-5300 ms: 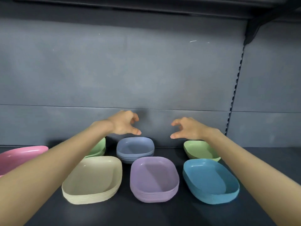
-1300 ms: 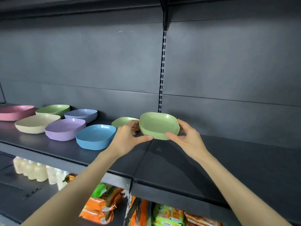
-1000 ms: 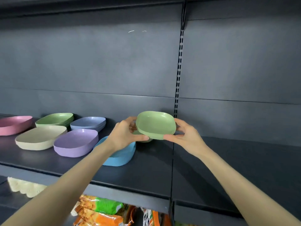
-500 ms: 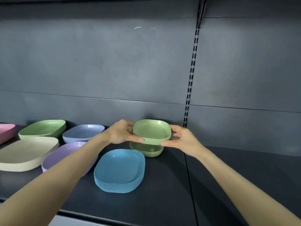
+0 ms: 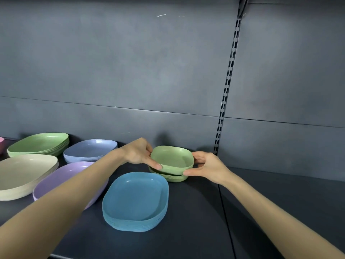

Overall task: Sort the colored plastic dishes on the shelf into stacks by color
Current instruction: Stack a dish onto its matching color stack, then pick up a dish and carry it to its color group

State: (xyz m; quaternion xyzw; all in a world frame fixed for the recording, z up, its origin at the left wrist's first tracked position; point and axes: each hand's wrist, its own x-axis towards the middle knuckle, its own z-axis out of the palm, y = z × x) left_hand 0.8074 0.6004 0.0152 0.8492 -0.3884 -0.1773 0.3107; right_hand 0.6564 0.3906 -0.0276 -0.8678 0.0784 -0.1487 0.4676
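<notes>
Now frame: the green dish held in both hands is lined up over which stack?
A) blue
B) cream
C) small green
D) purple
C: the left hand and right hand pinch the green dish by its rim right over the small green stack, behind the blue stack.

Pink dish point(image 5: 1, 144) a sliver at the left edge, cream dish stack point(image 5: 22, 172) cropped by that edge, purple dish stack point(image 5: 54, 176) half covered by the left forearm point(image 5: 74, 186), lower green stack point(image 5: 176, 178) mostly hidden beneath the held green dish point(image 5: 171, 157), contact between them unclear.
</notes>
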